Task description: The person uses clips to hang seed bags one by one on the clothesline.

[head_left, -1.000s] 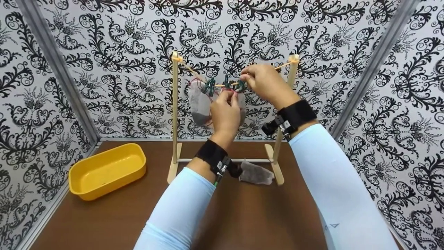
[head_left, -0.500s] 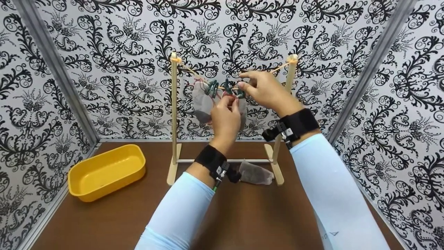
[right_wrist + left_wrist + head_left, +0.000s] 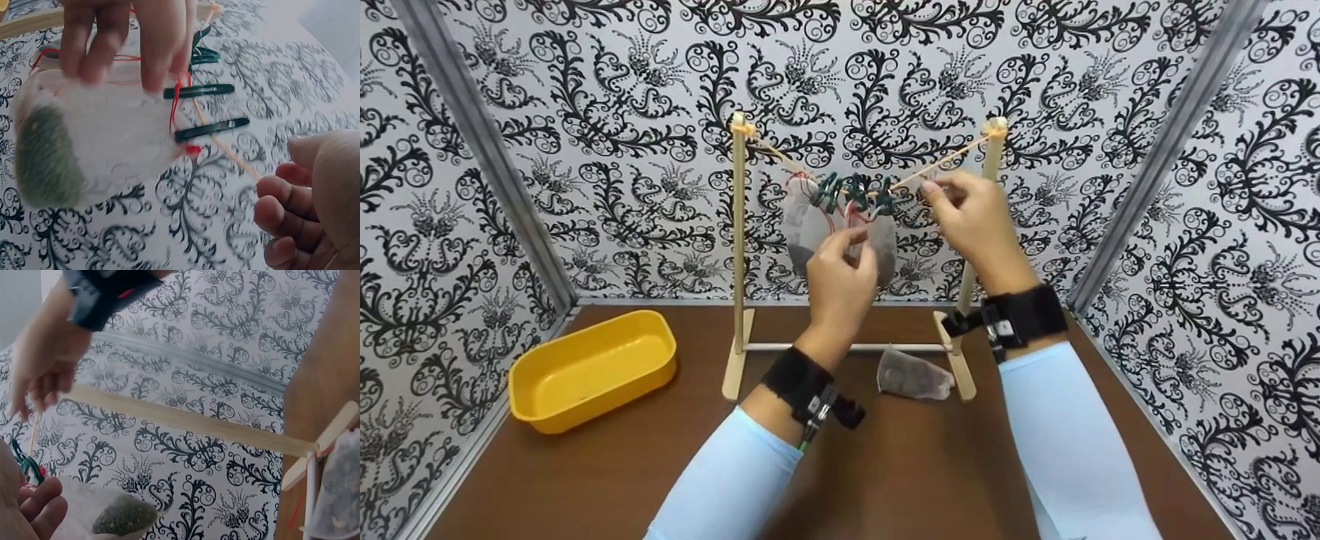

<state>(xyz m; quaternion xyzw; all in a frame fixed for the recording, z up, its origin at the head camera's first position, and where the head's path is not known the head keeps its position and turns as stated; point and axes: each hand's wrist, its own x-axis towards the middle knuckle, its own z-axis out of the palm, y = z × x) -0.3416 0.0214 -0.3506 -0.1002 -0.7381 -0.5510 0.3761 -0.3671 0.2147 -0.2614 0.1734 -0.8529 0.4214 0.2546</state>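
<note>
Several translucent drawstring pouches (image 3: 810,221) with red cords and dark contents hang from an orange string (image 3: 949,159), which sags between two wooden posts. Green clips (image 3: 891,201) fix their tops to the string. My left hand (image 3: 844,281) is just below the clips, in front of the pouches, its fingers loosely bent with nothing between them. To the right of the clips, my right hand (image 3: 979,221) is apart from them, thumb and fingers loosely curled near the string. The right wrist view shows a pouch (image 3: 118,135) with greenish filling and the right fingers (image 3: 281,219) holding nothing.
The wooden stand (image 3: 739,247) rests on a brown table (image 3: 915,472). Another filled pouch (image 3: 913,373) lies by its right foot. A yellow tub (image 3: 592,367) sits at the left. Patterned walls (image 3: 1185,187) enclose the back and sides.
My right hand has let go of the rightmost clip and moved right and down. My left hand has come off the pouch top and lowered. The string and pouches have sunk slightly.
</note>
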